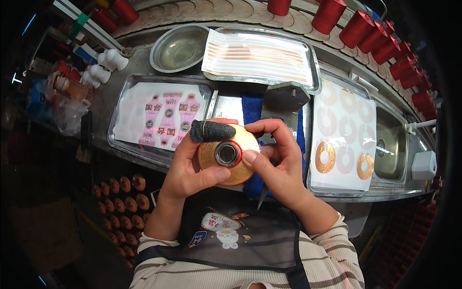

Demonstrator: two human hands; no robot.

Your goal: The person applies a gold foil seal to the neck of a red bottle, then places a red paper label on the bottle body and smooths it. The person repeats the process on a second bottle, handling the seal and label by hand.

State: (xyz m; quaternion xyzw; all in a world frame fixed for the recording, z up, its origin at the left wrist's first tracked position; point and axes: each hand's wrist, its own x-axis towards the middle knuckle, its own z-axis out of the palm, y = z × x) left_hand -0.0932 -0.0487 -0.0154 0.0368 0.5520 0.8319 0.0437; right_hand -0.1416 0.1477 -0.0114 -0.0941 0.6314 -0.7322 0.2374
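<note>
Over the near edge of the steel worktop (231,103), seen from the head camera, both hands close on one red bottle (228,154) whose mouth points straight up at the lens, so its long axis runs away from the camera, down toward the lap. A gold ring label (245,139) sits around the bottle's neck like a collar. The left hand (185,168) wraps the bottle from its left, thumb pressed on the label's lower edge, and a black finger cot (208,131) covers the forefinger lying across the top. The right hand (279,159) meets it from the right, thumb tip on the label just beside the mouth, fingers curled behind. Neither hand is nearer; both are touching.

Beyond the bottle lies a tray of pink printed labels (161,118) to its left, a sheet of gold ring stickers (344,139) to its right, and red bottles (380,41) stand in a row far behind.
</note>
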